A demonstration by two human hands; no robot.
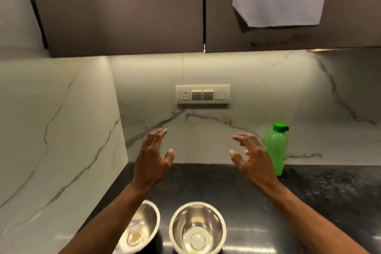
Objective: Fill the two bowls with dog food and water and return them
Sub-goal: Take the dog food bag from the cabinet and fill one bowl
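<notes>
Steel bowls [197, 228] sit side by side on our dark counter [329, 202], ready for filling. Our left hand [151, 163] and right hand [252, 161] hover apart, fingers spread, holding nothing, near the green bottle [277, 150].

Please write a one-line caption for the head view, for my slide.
Both hands, left and right, raised open above two empty steel bowls on a dark counter, green bottle beside.

Two steel bowls [197, 228] under empty hands [151, 163]
</notes>
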